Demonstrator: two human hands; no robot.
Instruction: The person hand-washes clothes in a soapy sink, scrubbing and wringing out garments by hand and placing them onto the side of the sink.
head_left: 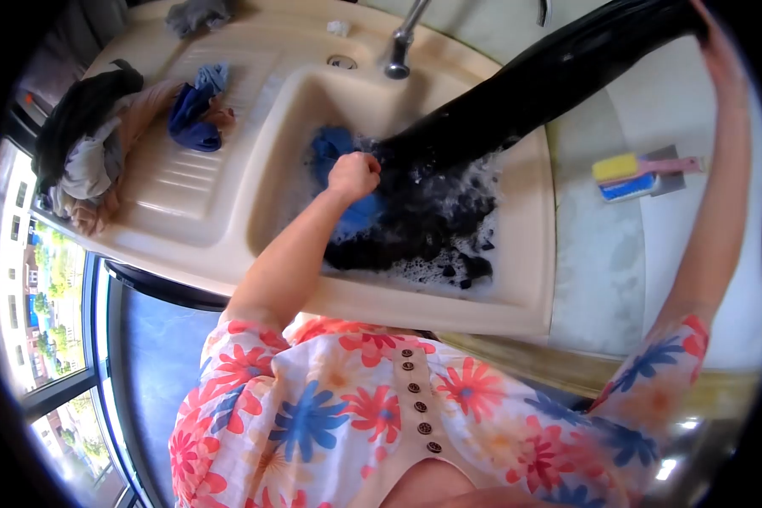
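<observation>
A long, wet black garment [559,76] stretches from the soapy water up to the top right. My left hand [354,176] is closed on its lower part, just above the water in the sink [262,203]. High at the right, my right hand [718,51] is raised and grips the garment's other end; its fingers are partly hidden near the picture's edge. Below, more black cloth [398,245] lies in the foamy water. A blue cloth [360,213] sits partly under water beside my left wrist.
A faucet [398,59] stands behind the basin. On the ridged drainboard [173,182] lie a pile of clothes [93,161] and a dark blue cloth [193,118]. A grey cloth [196,15] rests at the back. At right is a pink-handled scrub brush [618,168].
</observation>
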